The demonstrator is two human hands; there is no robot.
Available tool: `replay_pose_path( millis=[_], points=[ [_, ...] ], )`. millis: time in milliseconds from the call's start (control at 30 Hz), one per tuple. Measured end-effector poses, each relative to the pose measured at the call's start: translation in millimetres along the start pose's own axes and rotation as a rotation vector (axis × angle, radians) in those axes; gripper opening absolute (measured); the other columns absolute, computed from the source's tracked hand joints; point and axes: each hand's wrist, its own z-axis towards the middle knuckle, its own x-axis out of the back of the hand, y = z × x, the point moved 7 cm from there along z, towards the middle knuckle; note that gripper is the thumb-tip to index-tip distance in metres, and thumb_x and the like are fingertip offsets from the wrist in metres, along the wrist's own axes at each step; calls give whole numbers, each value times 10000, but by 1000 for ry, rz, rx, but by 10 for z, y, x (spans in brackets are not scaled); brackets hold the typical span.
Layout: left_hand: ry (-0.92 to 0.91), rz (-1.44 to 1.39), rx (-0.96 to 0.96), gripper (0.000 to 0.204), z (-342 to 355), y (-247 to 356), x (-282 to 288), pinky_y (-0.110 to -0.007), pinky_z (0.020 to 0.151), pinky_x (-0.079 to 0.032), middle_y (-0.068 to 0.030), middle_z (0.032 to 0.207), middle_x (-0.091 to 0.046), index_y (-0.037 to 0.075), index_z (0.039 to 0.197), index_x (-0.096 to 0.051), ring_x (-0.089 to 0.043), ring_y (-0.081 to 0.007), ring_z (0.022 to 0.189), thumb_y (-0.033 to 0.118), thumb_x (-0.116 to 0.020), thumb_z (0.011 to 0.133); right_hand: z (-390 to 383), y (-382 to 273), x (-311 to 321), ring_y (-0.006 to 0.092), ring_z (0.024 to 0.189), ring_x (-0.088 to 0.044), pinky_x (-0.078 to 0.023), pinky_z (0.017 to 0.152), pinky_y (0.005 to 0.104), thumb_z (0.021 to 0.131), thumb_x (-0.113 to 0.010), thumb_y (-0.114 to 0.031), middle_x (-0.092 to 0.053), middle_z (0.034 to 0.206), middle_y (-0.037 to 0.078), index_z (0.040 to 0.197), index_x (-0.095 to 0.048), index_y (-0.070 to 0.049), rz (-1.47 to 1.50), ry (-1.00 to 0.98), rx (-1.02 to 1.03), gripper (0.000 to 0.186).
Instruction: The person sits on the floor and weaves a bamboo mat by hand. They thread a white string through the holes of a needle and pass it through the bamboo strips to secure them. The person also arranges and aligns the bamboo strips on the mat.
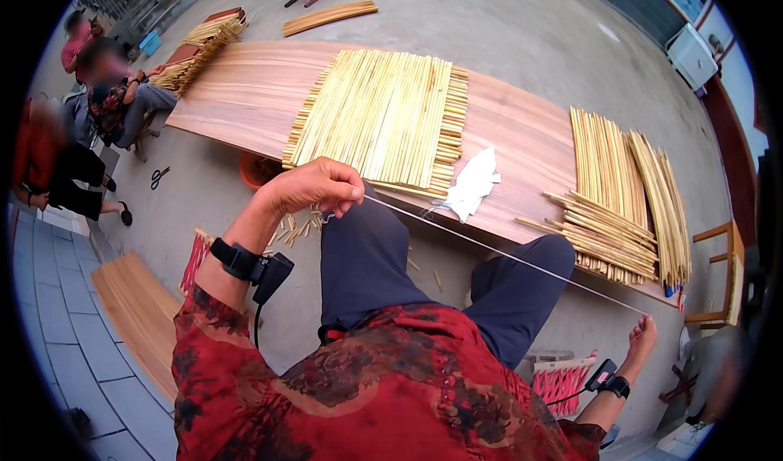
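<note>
A white string [489, 250] is stretched across above my lap, running from one hand to the other. My left hand [320, 185] pinches one end near the table's front edge, over my left knee. Out at the lower right, my right hand [643, 336] is closed on the other end, lower than the left. In front of me a mat of yellow reed sticks [379, 118], laid side by side, covers the middle of the wooden table [514, 118]. A crumpled white cloth [473, 185] lies beside the mat's right edge.
More stick bundles [608, 159] are piled at the table's right end, some overhanging its front. A wooden chair [726, 273] stands at far right. Scissors [160, 177] and cut stick pieces [302, 228] lie on the floor. People [114, 102] sit at the left beside another stick pile [200, 49].
</note>
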Motion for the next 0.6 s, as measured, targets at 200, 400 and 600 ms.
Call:
replay_pose_path(
  millis=[200, 400, 600],
  points=[
    [-45, -79, -24, 193, 149, 232, -347, -168, 409, -354, -43, 661, -598, 19, 809, -604, -566, -86, 520, 190, -563, 891, -1183, -551, -1775, 283, 1178, -474, -344, 1004, 338, 846, -556, -50, -514, 1251, 185, 1237, -484, 26, -1028, -151, 970, 404],
    [-187, -72, -56, 184, 368, 618, -976, -158, 405, -348, -37, 672, -618, 30, 836, -616, -607, -98, 557, 200, -569, 889, -3502, -720, -4028, 204, 1050, -564, -424, 913, 311, 816, -668, -181, -602, 1104, 117, 1225, -495, 9, -346, -1103, 819, 483],
    [-245, -103, -54, 173, 424, 571, -1067, -162, 415, -352, -41, 677, -624, 31, 850, -619, -617, -100, 583, 192, -572, 886, -3515, -434, -4206, 49, 553, -461, -379, 480, 195, 905, -564, -201, -572, 744, -11, 1004, -623, -2, -309, -1346, 215, 230]
  ],
)
